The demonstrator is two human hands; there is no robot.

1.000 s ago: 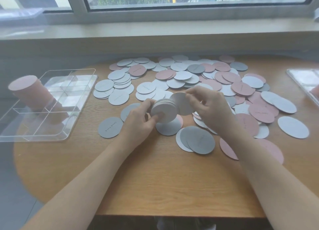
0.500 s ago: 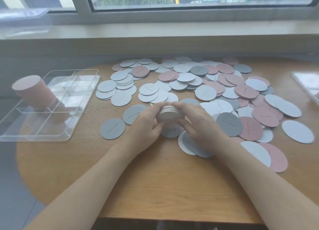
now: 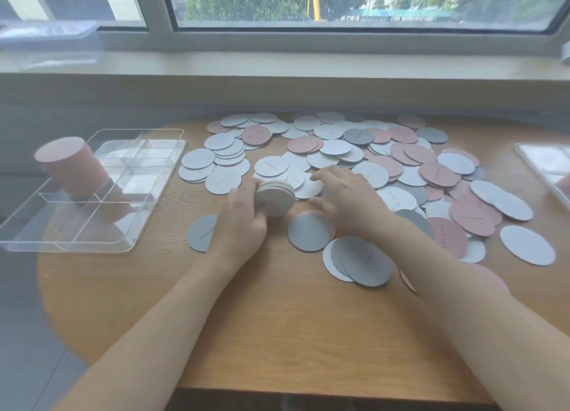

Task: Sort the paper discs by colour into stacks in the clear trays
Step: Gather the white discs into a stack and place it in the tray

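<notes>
- Now the left hand [image 3: 246, 222] holds a stack of white discs [image 3: 275, 198] tilted on edge just above the table [image 3: 277, 333]; I judge it is held that way so each new white disc can be slid against its face.
- Its fingers are curled round the stack's near rim, with the thumb pressed on the left side, so the grip is closed firmly on the pile.
- Beside it, the right hand [image 3: 345, 200] lies flat over the loose discs [image 3: 385, 163], fingers spread and nearly straight, holding nothing; it seems to be reaching for another white one.
- Pink, white and grey discs are scattered across the far and right parts of the table, many overlapping; a dark grey disc [image 3: 310, 231] lies just under the right wrist.
- At the left stands the clear tray [image 3: 148, 176], with a tall pink stack [image 3: 69, 167] already in one far compartment, its other compartments bare.
- Another clear tray [image 3: 543, 167] shows at the right edge, too cropped to read its contents.
- By my reckoning the sorting is early: only pink looks finished.
</notes>
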